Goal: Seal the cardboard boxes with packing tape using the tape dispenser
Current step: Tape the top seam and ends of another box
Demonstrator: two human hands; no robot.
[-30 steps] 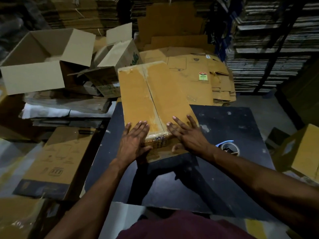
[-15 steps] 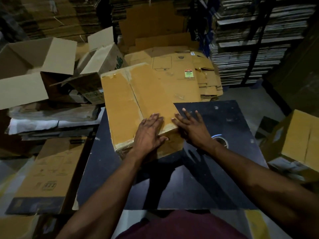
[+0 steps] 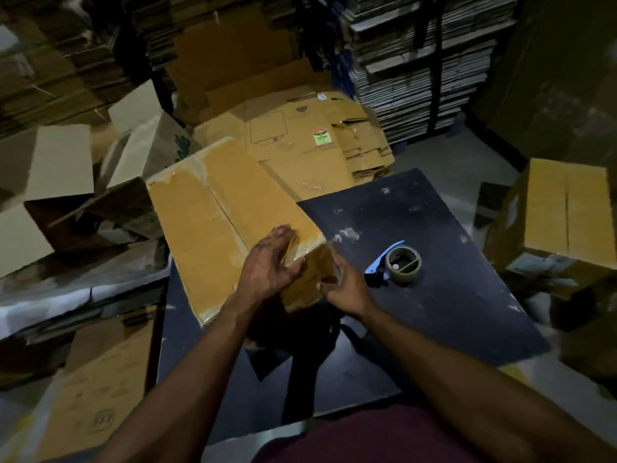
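My left fingers (image 3: pixel 283 237) lie flat on the box (image 3: pixel 213 225); my right hand (image 3: pixel 345 285) cups its near corner, loosely curled. The box overhangs the desk (image 3: pixel 434 312) at 10 o'clock; pushing could tip it off. The dispenser (image 3: pixel 399 264) sits at 3 o'clock, with bare desk beyond it.

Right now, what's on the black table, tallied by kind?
Boxes: 1, the box, both hands on its near end
Tape dispensers: 1, the dispenser, lying untouched
Total: 2
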